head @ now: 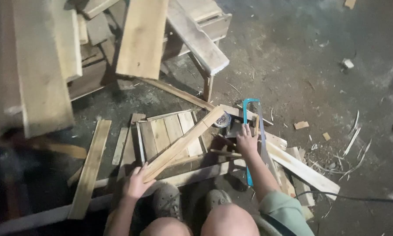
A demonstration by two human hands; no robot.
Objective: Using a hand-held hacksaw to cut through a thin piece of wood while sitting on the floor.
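Observation:
My left hand (136, 182) grips the near end of a long pale wooden slat (183, 142) that runs diagonally up to the right over a small panel of joined boards (166, 131). Farther right, my right hand (246, 140) reaches down among wood scraps, fingers spread, beside a blue-framed saw (250, 114) lying on the floor. Whether it holds anything is not visible. Just past the slat's far end sits a small round tin (223, 119). My knees and shoes (168, 200) are at the bottom.
Large planks (41, 65) and boards (143, 37) are piled at the upper left, with a wooden bench (200, 39) behind. Loose slats (90, 168) lie left, more planks (301, 168) right. A black cable (358, 199) crosses the gritty concrete floor (318, 65), strewn with chips.

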